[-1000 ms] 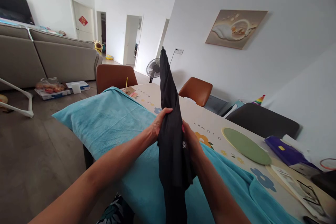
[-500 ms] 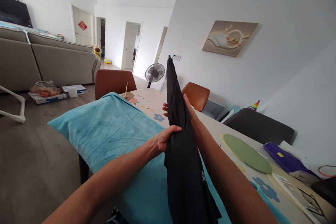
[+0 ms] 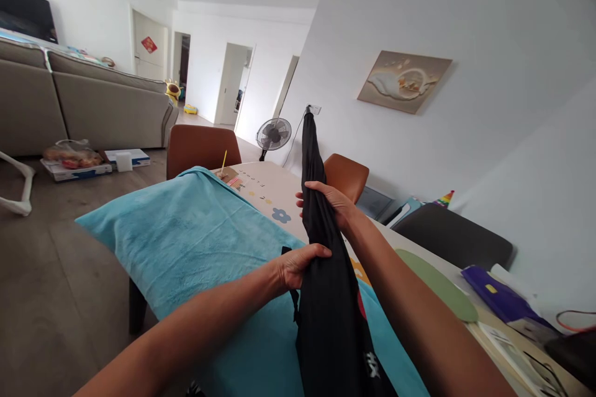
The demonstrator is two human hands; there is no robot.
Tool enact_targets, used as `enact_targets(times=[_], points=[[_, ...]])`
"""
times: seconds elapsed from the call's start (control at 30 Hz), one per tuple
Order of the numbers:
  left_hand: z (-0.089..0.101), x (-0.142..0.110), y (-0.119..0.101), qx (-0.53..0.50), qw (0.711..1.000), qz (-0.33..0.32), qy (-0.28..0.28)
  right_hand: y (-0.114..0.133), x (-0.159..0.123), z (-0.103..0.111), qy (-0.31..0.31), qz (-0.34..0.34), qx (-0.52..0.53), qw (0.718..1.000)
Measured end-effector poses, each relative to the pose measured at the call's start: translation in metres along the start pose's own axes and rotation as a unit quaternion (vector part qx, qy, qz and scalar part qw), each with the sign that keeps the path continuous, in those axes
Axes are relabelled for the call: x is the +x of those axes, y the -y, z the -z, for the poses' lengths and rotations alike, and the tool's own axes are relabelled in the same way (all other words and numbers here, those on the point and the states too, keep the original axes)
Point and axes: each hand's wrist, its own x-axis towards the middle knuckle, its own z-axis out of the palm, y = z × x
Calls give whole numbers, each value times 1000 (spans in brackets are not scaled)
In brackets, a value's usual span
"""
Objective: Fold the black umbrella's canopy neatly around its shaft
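A black umbrella point(image 3: 328, 285) points away from me, its canopy gathered into a long narrow bundle with the tip at the far end. Its lower part is loose and wide, with a white print and a bit of red on the right side. My left hand point(image 3: 305, 263) is closed around the middle of the bundle, thumb on top; a short black strap shows beside it. Farther up, my right hand point(image 3: 333, 203) wraps the narrower part, its fingertips showing on the left side. The umbrella's handle end is out of view. Under it lies a light blue plush cloth point(image 3: 186, 236).
The cloth covers part of a white table point(image 3: 261, 177) with flower prints. On the right are a green oval mat point(image 3: 437, 285) and a purple item point(image 3: 496, 291). Brown chairs point(image 3: 202, 150), a dark chair point(image 3: 459, 232) and a standing fan point(image 3: 274, 134) surround the table.
My right hand has closed around the umbrella, its thumb now lying across the top. Both hands and the umbrella sit slightly lower in view, and a strap shows by my left hand.
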Motion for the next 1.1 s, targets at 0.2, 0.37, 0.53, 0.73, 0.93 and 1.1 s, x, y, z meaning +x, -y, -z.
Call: enact_targets(times=[0.2,0.37,0.53,0.73,0.93,1.1], points=[[1,-3,4,19,998,35,50,-14,-6,7,7,15,48,999],[1,-4,6,68,993,48,83,-24,-8,13,21,36,104,994],[5,-6,-2,142,983,43,107,-25,-14,15,-18,37,124,991],[25,-12,-51,73,990,-119,24,-31,-16,20,-7,38,116,993],[35,-15,-72,-47,971,-233,-25,-73,-10,-15,41,-4,111,993],[20,-23,-72,-63,964,-254,-38,-102,-13,-44,78,-17,129,988]])
